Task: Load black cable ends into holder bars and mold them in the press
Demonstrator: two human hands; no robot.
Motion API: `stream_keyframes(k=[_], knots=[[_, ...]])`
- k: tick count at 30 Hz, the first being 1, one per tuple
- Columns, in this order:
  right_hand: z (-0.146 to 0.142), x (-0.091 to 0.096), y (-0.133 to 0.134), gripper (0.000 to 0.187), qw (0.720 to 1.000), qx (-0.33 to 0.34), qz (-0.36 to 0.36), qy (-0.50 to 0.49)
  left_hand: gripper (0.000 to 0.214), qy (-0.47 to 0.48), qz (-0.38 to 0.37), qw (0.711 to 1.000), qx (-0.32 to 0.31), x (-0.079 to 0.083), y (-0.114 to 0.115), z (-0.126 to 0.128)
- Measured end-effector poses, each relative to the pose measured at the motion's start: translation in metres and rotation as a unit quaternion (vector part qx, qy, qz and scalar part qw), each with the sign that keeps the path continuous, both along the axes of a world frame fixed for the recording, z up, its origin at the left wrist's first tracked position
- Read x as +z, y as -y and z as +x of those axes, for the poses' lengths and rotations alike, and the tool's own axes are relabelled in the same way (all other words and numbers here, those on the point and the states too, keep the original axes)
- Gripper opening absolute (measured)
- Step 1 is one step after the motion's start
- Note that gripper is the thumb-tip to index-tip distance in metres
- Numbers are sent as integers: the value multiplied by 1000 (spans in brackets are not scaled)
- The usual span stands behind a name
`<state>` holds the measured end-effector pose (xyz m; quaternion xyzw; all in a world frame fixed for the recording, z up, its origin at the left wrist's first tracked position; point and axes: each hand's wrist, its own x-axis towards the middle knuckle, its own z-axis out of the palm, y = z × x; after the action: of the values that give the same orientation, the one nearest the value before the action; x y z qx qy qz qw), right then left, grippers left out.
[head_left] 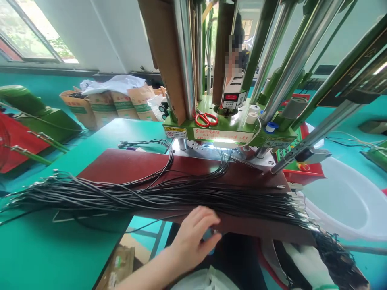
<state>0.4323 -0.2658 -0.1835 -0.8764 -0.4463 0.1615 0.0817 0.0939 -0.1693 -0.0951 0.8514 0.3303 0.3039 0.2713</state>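
Note:
A thick bundle of black cables (151, 197) with metal-tipped ends lies across a dark red board (121, 165) on a green table (54, 249). Looser loops of the cable rise toward the machine's base. My left hand (193, 237) is at the near edge of the board, just below the bundle, with its fingers curled around a small blue object (208, 237). Most of that object is hidden by the fingers. My right hand is out of view.
A green press machine (229, 129) with chrome columns stands beyond the board, with red scissors (206, 119) on its bed. A white basin (347, 197) sits at right. Paper sacks (102, 106) stand behind the table, and a person (237, 52) stands behind the machine.

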Motion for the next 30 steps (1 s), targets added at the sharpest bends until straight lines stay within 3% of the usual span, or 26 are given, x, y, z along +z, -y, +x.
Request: stream_keyframes(k=[3, 7, 10, 13, 16, 22, 28, 30], knots=[[0, 7, 3, 49, 998, 21, -64, 6, 43, -114, 76, 990, -28, 11, -43, 38], [-1, 7, 20, 56, 998, 34, -51, -22, 70, -258, 102, 960, -34, 3, -72, 70], [-10, 9, 31, 62, 996, 52, -31, -60, 58, -314, 118, 941, -49, 2, -78, 79], [-28, 21, 35, 61, 993, 98, -25, -61, 34, -341, 90, 927, -129, 7, -84, 81], [-46, 38, 32, 60, 984, 173, -33, -42, 23, -323, 72, 930, -161, 15, -94, 83], [-71, 74, 28, 58, 959, 266, -15, -97, 22, -243, 57, 967, -54, 34, -105, 77], [-93, 110, 5, 46, 899, 332, 130, -254, 27, -139, 137, 980, -29, 45, -102, 62], [-98, 111, -7, 43, 875, 323, 185, -310, 27, -106, 113, 988, -14, 48, -99, 59]])
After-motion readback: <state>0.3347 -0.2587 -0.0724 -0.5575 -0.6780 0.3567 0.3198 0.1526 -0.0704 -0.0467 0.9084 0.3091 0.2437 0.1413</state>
